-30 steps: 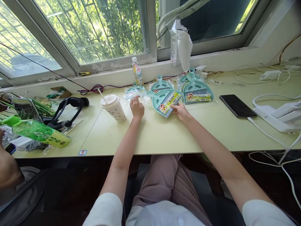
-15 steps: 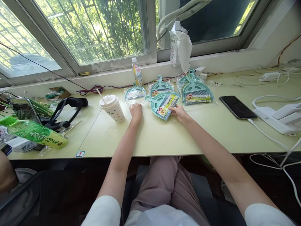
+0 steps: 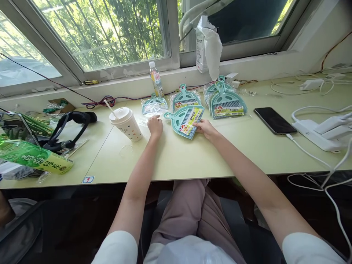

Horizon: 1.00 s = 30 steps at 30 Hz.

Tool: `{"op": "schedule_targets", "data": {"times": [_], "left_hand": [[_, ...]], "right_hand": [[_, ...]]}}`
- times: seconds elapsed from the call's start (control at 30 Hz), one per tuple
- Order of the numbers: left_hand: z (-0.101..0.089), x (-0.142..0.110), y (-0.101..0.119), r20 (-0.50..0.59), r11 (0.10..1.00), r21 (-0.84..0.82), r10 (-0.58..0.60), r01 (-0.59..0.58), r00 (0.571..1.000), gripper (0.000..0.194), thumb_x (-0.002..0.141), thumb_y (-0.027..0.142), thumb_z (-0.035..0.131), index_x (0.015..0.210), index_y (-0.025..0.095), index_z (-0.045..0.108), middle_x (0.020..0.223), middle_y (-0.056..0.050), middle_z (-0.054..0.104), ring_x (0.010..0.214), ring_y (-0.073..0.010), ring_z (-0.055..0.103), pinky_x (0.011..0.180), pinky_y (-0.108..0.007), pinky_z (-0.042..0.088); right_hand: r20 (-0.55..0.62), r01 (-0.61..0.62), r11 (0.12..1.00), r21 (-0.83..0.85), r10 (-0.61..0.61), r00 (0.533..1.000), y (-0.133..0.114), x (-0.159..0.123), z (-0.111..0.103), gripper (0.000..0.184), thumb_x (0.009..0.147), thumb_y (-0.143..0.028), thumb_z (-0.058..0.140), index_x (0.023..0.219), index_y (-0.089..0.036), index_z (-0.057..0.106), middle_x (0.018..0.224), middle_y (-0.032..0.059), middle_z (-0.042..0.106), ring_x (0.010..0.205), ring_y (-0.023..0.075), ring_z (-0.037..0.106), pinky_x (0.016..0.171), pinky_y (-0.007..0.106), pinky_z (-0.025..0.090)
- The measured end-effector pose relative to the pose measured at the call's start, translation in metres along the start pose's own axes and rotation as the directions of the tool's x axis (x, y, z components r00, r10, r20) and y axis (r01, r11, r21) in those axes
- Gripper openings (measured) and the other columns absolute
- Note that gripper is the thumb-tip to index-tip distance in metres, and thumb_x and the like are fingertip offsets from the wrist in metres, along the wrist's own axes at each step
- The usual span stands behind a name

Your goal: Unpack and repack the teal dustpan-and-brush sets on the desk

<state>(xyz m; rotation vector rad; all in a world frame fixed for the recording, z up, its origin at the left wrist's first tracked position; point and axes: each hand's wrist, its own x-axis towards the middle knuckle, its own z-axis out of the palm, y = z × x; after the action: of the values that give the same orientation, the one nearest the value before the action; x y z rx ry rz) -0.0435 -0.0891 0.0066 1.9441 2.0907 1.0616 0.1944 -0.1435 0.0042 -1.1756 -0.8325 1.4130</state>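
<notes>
Fingers of the right hand (image 3: 205, 129) clamp a teal dustpan (image 3: 178, 124); bare table (image 3: 187, 159) separates it from the front edge; its yellow label (image 3: 191, 120) is illegible. Finger spread on the left hand (image 3: 155, 127) is unclear.

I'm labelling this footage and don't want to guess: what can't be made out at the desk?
All in the head view:
- Left hand: palm side, hidden by its own back.
- Right hand: any part beneath the dustpan set, which covers it.
- Label: fine print, too small.
- White cup: contents, hidden by the lid.
- Green bottle: cap, cut off by the left edge.
</notes>
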Motion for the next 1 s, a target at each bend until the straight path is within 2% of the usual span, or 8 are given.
{"op": "schedule_targets", "data": {"times": [0.17,0.3,0.4,0.47,0.6,0.67,0.77,1.0], "left_hand": [[0.011,0.0,-0.003,-0.109,0.963,-0.097,0.243,-0.253,0.964,0.066,0.071,-0.008,0.03,0.122,0.014,0.066,0.125,-0.01,0.064,0.122,-0.0252,0.053,0.109,-0.043,0.042],[0.015,-0.002,0.004,-0.126,0.87,-0.131,0.461,-0.475,0.879,0.071,0.073,-0.008,0.027,0.133,0.013,0.058,0.137,-0.009,0.057,0.128,-0.0206,0.05,0.116,-0.041,0.036],[0.012,-0.006,0.012,-0.1,0.798,-0.124,0.581,-0.59,0.808,0.07,0.077,-0.005,0.026,0.141,0.013,0.051,0.145,-0.009,0.05,0.135,-0.0193,0.045,0.119,-0.042,0.031],[0.009,-0.01,0.016,-0.1,0.792,-0.104,0.593,-0.601,0.799,0.071,0.08,-0.003,0.026,0.143,0.017,0.048,0.148,-0.006,0.047,0.138,-0.0189,0.041,0.122,-0.045,0.025],[0.001,-0.012,0.017,-0.197,0.869,-0.095,0.461,-0.485,0.865,0.071,0.083,-0.002,0.028,0.145,0.027,0.046,0.149,0.0,0.046,0.143,-0.0182,0.033,0.126,-0.05,0.002],[-0.002,-0.011,0.017,-0.199,0.867,-0.161,0.44,-0.472,0.875,0.07,0.084,-0.001,0.029,0.146,0.028,0.045,0.15,0.0,0.044,0.144,-0.018,0.031,0.125,-0.049,0.004],[-0.003,-0.008,0.019,-0.155,0.798,-0.281,0.51,-0.533,0.846,0.067,0.086,0.002,0.031,0.147,0.025,0.044,0.153,-0.001,0.041,0.145,-0.0176,0.03,0.125,-0.044,0.015],[-0.001,-0.012,0.025,-0.144,0.699,-0.414,0.581,-0.582,0.801,0.061,0.089,0.008,0.032,0.145,0.026,0.046,0.154,-0.002,0.039,0.146,-0.0189,0.029,0.124,-0.043,0.018]], "right_hand": [[0.032,0.019,1.0,0.01,-0.02,0.999,0.0,-0.006,0.005,0.013,0.082,0.0,0.061,0.086,-0.012,0.065,0.089,0.0074,0.075,0.078,0.0181,0.072,0.084,0.038,0.063],[0.013,0.082,0.994,0.073,-0.084,0.996,-0.001,-0.007,0.008,0.014,0.083,-0.001,0.06,0.088,-0.013,0.064,0.092,0.0066,0.074,0.08,0.0175,0.072,0.088,0.039,0.062],[-0.036,0.114,0.989,0.093,-0.111,0.993,-0.001,-0.006,0.007,0.013,0.083,-0.004,0.06,0.088,-0.016,0.063,0.094,0.0044,0.074,0.084,0.0171,0.072,0.091,0.04,0.06],[-0.065,0.127,0.988,0.093,-0.121,0.99,-0.002,-0.006,0.006,0.013,0.083,-0.005,0.06,0.087,-0.017,0.063,0.094,0.0034,0.074,0.086,0.017,0.071,0.091,0.04,0.06],[-0.012,0.143,0.986,0.087,-0.142,0.99,-0.006,-0.008,0.005,0.015,0.081,-0.005,0.062,0.089,-0.017,0.064,0.094,0.0036,0.074,0.086,0.0175,0.071,0.092,0.041,0.06],[0.052,0.127,0.989,0.076,-0.131,0.99,-0.007,-0.01,0.005,0.016,0.08,-0.005,0.064,0.09,-0.016,0.065,0.093,0.0044,0.074,0.084,0.0184,0.071,0.092,0.042,0.06],[0.097,0.127,0.99,0.055,-0.132,0.986,-0.007,-0.012,0.008,0.017,0.076,-0.007,0.069,0.09,-0.016,0.066,0.093,0.0057,0.073,0.087,0.0208,0.071,0.092,0.045,0.059],[-0.104,0.26,0.957,0.126,-0.248,0.963,-0.008,-0.009,0.006,0.017,0.079,-0.015,0.07,0.092,-0.021,0.06,0.103,0.0029,0.071,0.102,0.0198,0.068,0.093,0.039,0.059]]}}
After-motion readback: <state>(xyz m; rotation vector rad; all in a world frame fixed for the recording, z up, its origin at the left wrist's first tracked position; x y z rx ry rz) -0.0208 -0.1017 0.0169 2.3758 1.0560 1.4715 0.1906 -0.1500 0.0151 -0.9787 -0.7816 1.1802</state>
